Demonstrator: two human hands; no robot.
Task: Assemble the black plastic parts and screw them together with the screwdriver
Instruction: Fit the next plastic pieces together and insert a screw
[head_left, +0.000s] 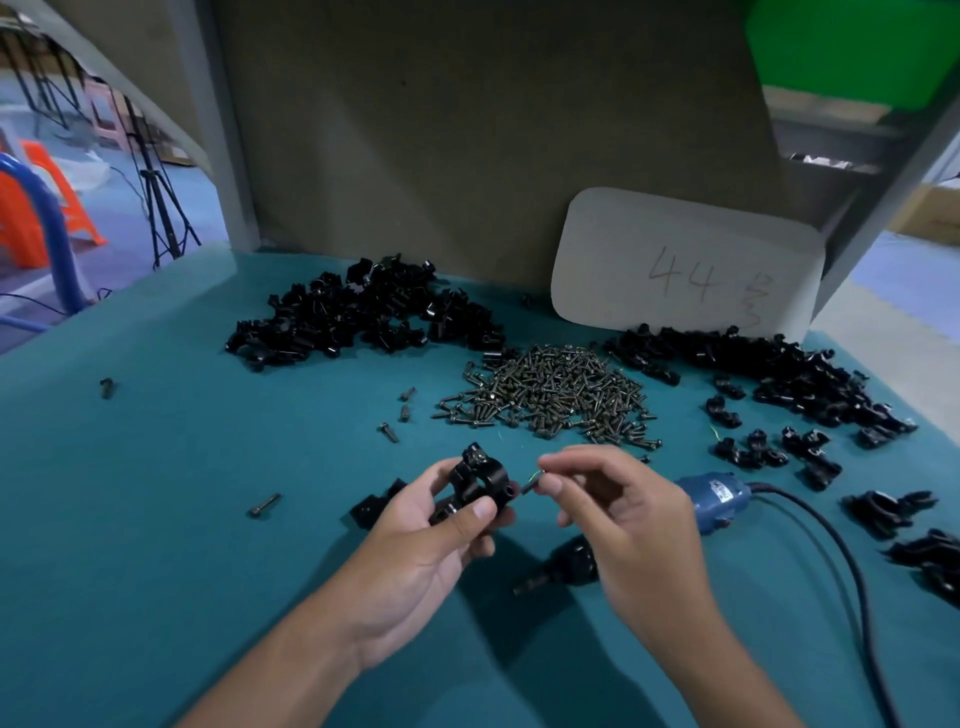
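Observation:
My left hand (441, 530) grips a black plastic clamp (480, 480) made of two joined halves, held a little above the teal table (208, 571). My right hand (613, 509) pinches a small dark screw (532, 484) between thumb and forefinger, its tip just right of the clamp's side hole. A blue electric screwdriver (714, 499) with a black cable lies on the table behind my right hand; its black front end (563, 569) shows below my hands. One more black part (376, 504) lies beside my left hand.
A heap of screws (556, 395) sits mid-table. Piles of black parts lie at the back left (358, 317) and along the right (779, 379). Loose screws (265, 505) are scattered at the left. A white card marked 44 (685, 265) leans on the back panel.

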